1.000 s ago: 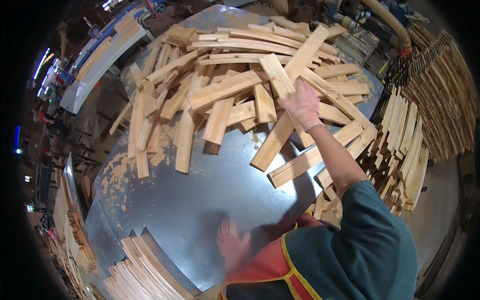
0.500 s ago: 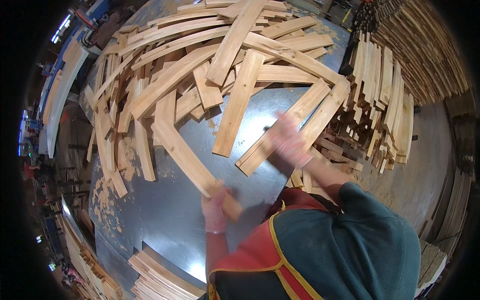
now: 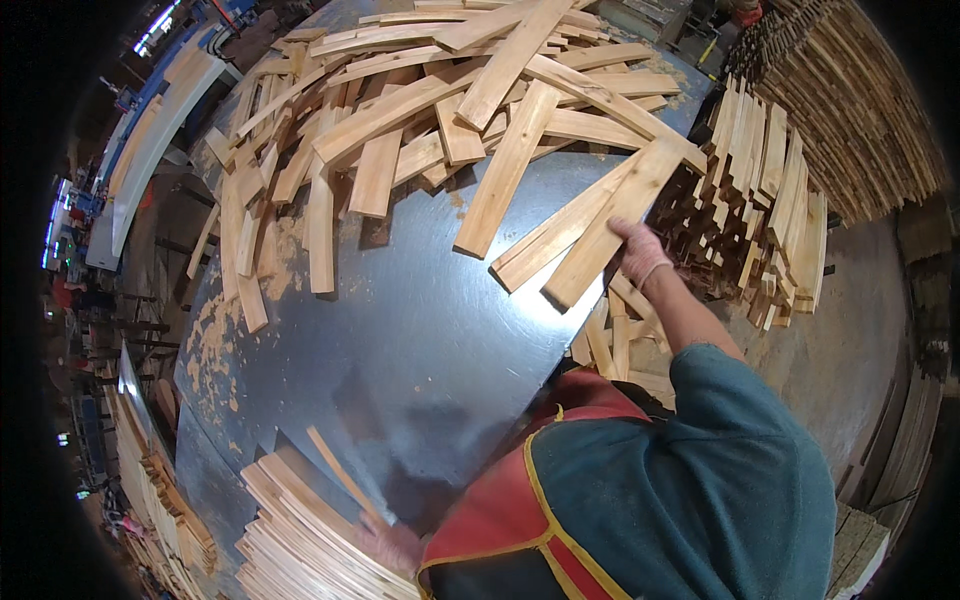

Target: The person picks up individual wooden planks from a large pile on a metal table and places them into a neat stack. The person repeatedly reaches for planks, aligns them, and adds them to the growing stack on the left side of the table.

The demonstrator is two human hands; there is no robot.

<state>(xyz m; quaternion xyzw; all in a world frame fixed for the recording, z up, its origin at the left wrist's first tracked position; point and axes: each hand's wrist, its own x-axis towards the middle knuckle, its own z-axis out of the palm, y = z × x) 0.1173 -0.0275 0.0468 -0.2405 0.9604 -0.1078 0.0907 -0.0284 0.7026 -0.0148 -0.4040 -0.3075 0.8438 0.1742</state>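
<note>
Steel-topped table: the broad metal surface (image 3: 330,370) spans the workshop scene, sawdust scattered along its left side.
Loose heap: dozens of pale boards, the loose heap (image 3: 398,112), lie crisscrossed over the table's far half; judged by this, much of the work is left.
Ordered row: at the near left, the neat row (image 3: 300,530) of boards lies side by side, apparently the finished part.
Wide board: 1 wide board (image 3: 622,200) slants at the table's right edge, overlapping another board (image 3: 530,250).
Narrow-edged board: 1 slim board (image 3: 343,472) tilts just beside the neat row, seen almost edge-on.
Right hand: the right hand (image 3: 645,255) grasps the wide board's right edge, thumb on top.
Left hand: blurred, the left hand (image 3: 390,545) appears closed around the slim board's near end.
</note>
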